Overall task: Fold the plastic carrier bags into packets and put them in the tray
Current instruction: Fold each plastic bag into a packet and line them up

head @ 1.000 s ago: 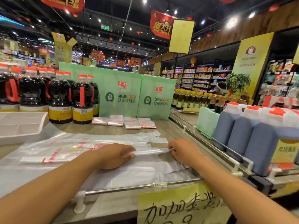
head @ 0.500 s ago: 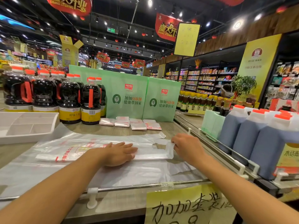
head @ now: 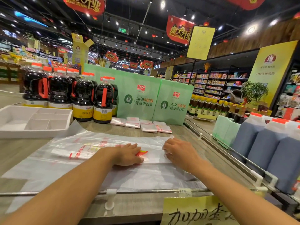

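**Mid-fold: strip pinned, right end being turned in**

Head view (only one).

- The bag strip [head: 90, 154] lies left to right across the middle of the frame. It is already folded narrow and sits on more flat bags [head: 146, 176] spread over the wooden shelf top.
- The left hand [head: 128, 154] is at centre, palm down, fingers straight. It presses on the strip and grips nothing. It looks like an anchor, so the slick film can't spring open or slide.
- The right hand [head: 177, 151] is just right of centre, at the strip's right end. Its fingers are curled with film bunched under the tips. I read that as pinching the end to fold it toward the left hand. The thumb is hidden, so the grip is a judgement.
- The tray [head: 32, 134], white and divided, is at left, mid-height.
- Four finished packets [head: 141, 124] sit in a row above centre against the green boards [head: 141, 98], outside the tray.
- Dark bottles [head: 82, 96] stand between the tray and the boards.

Judgement: this is early in the cross-fold, and moving the packets to the tray is not yet done. The risk is the strip skating on the film underneath once the pressing hand lifts.
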Motion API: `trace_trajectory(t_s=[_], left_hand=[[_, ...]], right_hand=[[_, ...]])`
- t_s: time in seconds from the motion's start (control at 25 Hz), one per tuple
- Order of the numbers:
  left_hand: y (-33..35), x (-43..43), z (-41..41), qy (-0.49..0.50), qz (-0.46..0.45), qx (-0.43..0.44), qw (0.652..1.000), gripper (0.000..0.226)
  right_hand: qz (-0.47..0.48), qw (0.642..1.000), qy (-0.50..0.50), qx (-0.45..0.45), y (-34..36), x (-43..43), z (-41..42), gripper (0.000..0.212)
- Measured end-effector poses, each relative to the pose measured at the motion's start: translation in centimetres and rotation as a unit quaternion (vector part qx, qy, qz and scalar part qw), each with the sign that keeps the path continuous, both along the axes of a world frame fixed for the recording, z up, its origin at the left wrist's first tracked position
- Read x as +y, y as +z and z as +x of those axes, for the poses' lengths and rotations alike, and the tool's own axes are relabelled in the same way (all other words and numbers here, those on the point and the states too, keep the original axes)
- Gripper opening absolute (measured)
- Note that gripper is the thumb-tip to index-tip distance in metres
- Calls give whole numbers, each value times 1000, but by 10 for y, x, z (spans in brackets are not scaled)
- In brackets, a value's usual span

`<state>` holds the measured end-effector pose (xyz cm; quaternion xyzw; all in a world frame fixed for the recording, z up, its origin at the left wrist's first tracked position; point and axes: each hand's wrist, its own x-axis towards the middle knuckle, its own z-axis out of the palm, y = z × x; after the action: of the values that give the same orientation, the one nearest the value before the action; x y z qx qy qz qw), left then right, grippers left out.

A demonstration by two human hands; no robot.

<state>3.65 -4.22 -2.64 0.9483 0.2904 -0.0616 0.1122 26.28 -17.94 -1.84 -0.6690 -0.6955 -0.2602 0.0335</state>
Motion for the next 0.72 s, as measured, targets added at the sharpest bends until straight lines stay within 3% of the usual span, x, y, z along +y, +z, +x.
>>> trace_trajectory(t_s=[0.16, 0.28, 0.36, 0.56, 0.72], left_hand=[[-3, 0, 4, 7, 16, 17, 1000, 73], [-2, -2, 3, 10, 15, 16, 1000, 73], [-1, -6, 2, 10, 12, 10, 1000, 72], [0, -11, 2, -19, 20, -21, 999, 66], [-3, -21, 11, -61, 18, -45, 997, 63]], right_hand=[[-34, 996, -51, 65, -3, -2, -5, 58], [-24, 991, -68, 113, -2, -3, -8, 68], [-19, 988, -74, 136, -3, -4, -8, 59], [-72, 986, -65, 138, -6, -1, -9, 15], [-82, 986, -53, 134, -8, -1, -8, 13]])
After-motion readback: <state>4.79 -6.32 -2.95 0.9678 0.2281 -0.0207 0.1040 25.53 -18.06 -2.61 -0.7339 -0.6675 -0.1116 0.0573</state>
